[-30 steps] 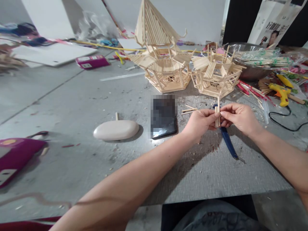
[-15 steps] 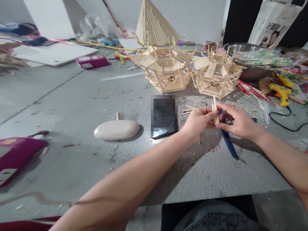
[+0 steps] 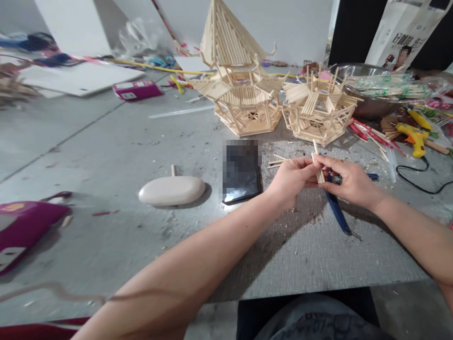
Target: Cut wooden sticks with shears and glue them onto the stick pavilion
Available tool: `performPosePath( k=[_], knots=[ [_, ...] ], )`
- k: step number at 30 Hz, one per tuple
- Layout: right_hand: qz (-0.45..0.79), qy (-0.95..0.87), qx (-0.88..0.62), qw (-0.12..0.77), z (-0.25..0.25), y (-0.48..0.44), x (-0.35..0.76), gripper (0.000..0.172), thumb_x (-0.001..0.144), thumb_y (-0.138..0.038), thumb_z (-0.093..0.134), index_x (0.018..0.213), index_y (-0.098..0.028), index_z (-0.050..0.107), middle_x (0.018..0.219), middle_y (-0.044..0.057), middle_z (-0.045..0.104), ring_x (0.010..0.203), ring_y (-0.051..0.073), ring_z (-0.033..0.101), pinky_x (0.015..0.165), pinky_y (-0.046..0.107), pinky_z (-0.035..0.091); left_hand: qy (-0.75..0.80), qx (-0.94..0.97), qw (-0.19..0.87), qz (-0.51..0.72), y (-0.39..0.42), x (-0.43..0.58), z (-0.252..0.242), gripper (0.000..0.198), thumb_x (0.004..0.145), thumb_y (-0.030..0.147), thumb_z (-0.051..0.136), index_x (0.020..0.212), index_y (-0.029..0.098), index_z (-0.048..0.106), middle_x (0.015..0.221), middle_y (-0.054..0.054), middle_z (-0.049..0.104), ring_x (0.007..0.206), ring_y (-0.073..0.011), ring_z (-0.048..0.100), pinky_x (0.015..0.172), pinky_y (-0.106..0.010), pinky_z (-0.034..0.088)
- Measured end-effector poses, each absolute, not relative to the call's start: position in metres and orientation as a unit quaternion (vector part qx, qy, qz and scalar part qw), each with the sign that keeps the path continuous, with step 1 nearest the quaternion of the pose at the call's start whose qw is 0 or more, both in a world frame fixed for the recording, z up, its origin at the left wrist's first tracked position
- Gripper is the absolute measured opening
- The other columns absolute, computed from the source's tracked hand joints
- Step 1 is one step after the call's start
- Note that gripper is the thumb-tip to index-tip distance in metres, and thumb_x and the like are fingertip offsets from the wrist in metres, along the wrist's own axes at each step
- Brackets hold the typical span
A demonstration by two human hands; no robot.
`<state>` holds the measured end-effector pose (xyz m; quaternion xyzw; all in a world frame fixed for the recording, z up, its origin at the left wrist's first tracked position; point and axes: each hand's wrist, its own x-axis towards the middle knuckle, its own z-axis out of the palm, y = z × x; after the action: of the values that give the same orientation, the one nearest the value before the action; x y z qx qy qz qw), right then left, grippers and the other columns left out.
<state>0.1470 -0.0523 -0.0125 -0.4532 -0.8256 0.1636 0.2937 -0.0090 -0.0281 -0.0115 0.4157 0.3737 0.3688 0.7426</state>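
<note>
My left hand [image 3: 292, 179] pinches a small bundle of short wooden sticks [image 3: 317, 165], held a little above the grey table [image 3: 116, 156] and tilted left. My right hand [image 3: 348, 182] meets it from the right, fingertips closed on the same sticks. Under my right hand lie blue-handled pliers [image 3: 338, 212]. Just behind the hands stand two stick-built models: a tall pavilion with a pointed roof [image 3: 237, 80] and a lower roofless one [image 3: 318, 111].
A dark phone [image 3: 242, 172] and a pale oval stone [image 3: 171, 190] lie left of the hands. A yellow glue gun [image 3: 412, 134] with a black cord, a metal bowl [image 3: 368, 106] of sticks and red sticks lie at right. A magenta box [image 3: 21, 226] sits at the left edge.
The stick bundle went from upright to tilted left, and my right hand dropped lower, closer to the pliers. My left hand barely moved.
</note>
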Motion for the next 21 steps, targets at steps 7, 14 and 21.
performPosePath(
  k=[7, 14, 21],
  knots=[
    [0.172, -0.815, -0.470, 0.293, -0.0152, -0.0515, 0.1476, 0.052, 0.074, -0.026, 0.057, 0.125, -0.027, 0.046, 0.114, 0.004, 0.060, 0.093, 0.019, 0.060, 0.082, 0.037, 0.047, 0.381, 0.414, 0.746, 0.355, -0.0261, -0.0102, -0.0127, 0.010, 0.073, 0.022, 0.061, 0.070, 0.013, 0.065, 0.068, -0.003, 0.066, 0.059, -0.0107, 0.060, 0.063, -0.028, 0.049],
    [0.186, -0.828, -0.444, 0.288, -0.0159, -0.0494, 0.1506, 0.062, 0.073, -0.037, 0.061, 0.131, -0.027, 0.039, 0.121, 0.006, 0.056, 0.099, 0.022, 0.058, 0.087, 0.041, 0.045, 0.381, 0.421, 0.742, 0.355, -0.0254, -0.0105, -0.0139, 0.012, 0.072, 0.024, 0.063, 0.069, 0.013, 0.064, 0.065, -0.002, 0.065, 0.056, -0.0096, 0.058, 0.059, -0.025, 0.047],
    [0.213, -0.813, -0.452, 0.298, -0.0190, -0.0484, 0.1533, 0.067, 0.074, -0.040, 0.060, 0.134, -0.029, 0.032, 0.128, 0.004, 0.050, 0.103, 0.021, 0.056, 0.090, 0.039, 0.044, 0.381, 0.440, 0.741, 0.335, -0.0233, -0.0125, -0.0148, 0.015, 0.070, 0.028, 0.065, 0.069, 0.013, 0.066, 0.065, -0.003, 0.065, 0.055, -0.0086, 0.057, 0.060, -0.024, 0.045]
  ],
)
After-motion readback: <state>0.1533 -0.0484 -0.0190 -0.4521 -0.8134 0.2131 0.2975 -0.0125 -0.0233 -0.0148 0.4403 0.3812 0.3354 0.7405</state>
